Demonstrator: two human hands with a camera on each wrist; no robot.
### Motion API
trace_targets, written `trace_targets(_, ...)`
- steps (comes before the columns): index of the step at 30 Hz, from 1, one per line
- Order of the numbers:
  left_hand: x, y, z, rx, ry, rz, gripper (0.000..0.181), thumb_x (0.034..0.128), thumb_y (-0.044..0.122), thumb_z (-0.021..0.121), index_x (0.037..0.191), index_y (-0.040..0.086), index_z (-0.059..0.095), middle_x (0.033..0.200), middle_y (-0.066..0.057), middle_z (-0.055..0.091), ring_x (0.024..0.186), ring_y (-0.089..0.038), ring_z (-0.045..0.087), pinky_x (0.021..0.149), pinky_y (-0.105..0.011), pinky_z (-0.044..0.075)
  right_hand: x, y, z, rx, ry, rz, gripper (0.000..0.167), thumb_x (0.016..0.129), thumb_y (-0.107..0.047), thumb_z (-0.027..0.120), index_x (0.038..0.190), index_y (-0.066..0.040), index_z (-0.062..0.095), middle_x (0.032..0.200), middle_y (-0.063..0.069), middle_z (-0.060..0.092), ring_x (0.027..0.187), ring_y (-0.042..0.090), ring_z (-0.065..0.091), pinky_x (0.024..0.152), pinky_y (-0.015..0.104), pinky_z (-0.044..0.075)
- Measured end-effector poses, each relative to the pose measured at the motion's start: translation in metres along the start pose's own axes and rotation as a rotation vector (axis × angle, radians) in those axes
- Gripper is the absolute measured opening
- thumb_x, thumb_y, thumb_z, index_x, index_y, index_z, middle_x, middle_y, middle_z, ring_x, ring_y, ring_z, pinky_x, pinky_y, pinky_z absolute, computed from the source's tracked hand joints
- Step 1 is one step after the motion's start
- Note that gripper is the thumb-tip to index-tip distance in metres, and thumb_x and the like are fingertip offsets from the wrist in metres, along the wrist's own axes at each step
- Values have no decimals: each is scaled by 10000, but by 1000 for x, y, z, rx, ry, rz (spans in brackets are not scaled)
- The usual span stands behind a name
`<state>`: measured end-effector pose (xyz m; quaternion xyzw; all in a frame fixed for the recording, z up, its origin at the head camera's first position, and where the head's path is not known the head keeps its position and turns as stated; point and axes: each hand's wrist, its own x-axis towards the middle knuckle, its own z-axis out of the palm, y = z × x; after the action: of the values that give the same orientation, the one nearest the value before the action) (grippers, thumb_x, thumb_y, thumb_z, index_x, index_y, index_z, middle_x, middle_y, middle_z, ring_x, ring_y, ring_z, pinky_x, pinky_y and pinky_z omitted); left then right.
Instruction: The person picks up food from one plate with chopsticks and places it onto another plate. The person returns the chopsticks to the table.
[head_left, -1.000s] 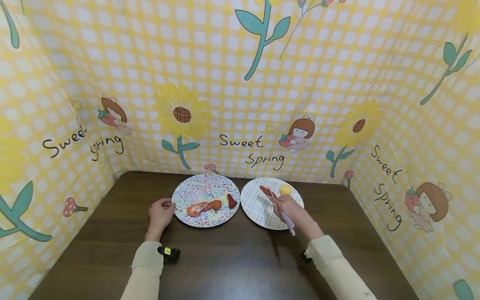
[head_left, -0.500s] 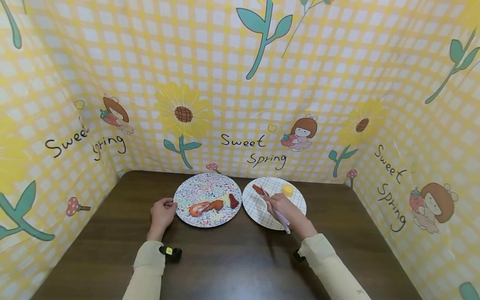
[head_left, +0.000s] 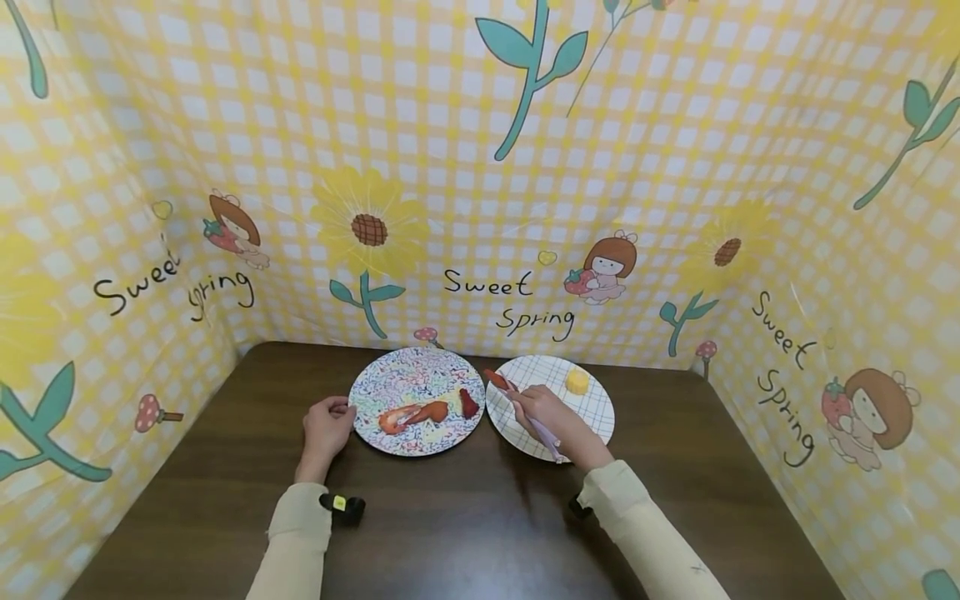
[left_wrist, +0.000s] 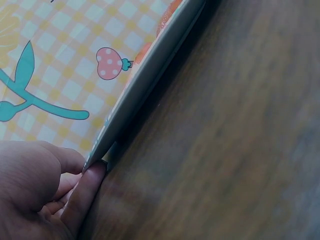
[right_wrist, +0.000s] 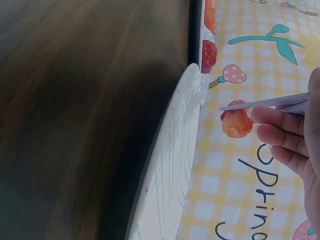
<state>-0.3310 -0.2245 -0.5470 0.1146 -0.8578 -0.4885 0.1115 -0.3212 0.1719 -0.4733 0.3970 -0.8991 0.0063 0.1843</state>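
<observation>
My left hand (head_left: pixel 328 429) pinches the left rim of the speckled, multicoloured plate (head_left: pixel 397 375); thumb and fingers meet on its edge in the left wrist view. A shrimp (head_left: pixel 396 419), an orange-brown piece shaped like a drumstick (head_left: pixel 432 411) and a dark red piece (head_left: pixel 468 404) lie on that plate. In my right hand (head_left: pixel 551 417) are pale lilac chopsticks (right_wrist: pixel 270 101). Their tips hold a reddish-orange piece of food (right_wrist: pixel 237 123), raised over the left edge of the white grid-lined plate (head_left: pixel 547 367). Its exact kind is unclear.
A yellow round piece (head_left: pixel 577 382) sits toward the back right of the grid-lined plate. Both plates stand side by side near the back of the dark wooden table (head_left: pixel 420 533). Yellow checked cloth (head_left: pixel 450 208) walls off the back and both sides.
My right hand has moved left with the chopsticks and the reddish-orange piece, from mid-plate to the grid-lined plate's left edge. The left hand stays on the speckled plate's rim.
</observation>
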Motion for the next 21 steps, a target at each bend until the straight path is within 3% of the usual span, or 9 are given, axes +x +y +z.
trace_targets(2, -1, -1, 1, 1, 0, -5, 340, 980, 159, 622, 1219, -81, 651, 1084, -245, 688, 929, -309, 683, 669, -241, 477, 2, -1, 3, 44, -26, 18, 314, 1015, -21, 497, 1265, 77, 659, 1022, 90, 735, 939, 166, 664, 901, 274, 521)
trace_targets(3, -1, -1, 1, 1, 1, -6, 338, 979, 156, 622, 1217, -82, 651, 1080, -244, 687, 922, -305, 683, 663, -240, 478, 4, -1, 6, 156, 66, 9, 303, 1006, -42, 522, 1244, 55, 683, 934, 140, 730, 880, 253, 675, 872, 345, 541)
trace_targets(4, -1, -1, 2, -1, 3, -7, 336, 978, 154, 624, 1215, -82, 652, 1075, -244, 687, 916, -303, 684, 660, -239, 478, 5, -1, 7, 164, 72, 5, 307, 1008, -47, 514, 1243, 52, 684, 934, 140, 728, 881, 256, 676, 876, 362, 543)
trace_targets(13, 0, 1, 2, -3, 2, -12, 351, 984, 171, 616, 1228, -79, 644, 1095, -243, 683, 922, -299, 676, 661, -243, 485, 21, -4, 13, 145, 181, -95, 252, 981, -43, 548, 1157, 34, 712, 925, 108, 739, 846, 240, 688, 841, 374, 556)
trace_targets(21, 1, 0, 2, 1, -1, -12, 353, 983, 176, 617, 1228, -75, 647, 1094, -234, 684, 930, -299, 676, 667, -242, 482, 36, -8, 20, 142, 141, -118, 251, 1001, -63, 541, 1179, -6, 709, 897, 75, 728, 820, 214, 670, 838, 365, 543)
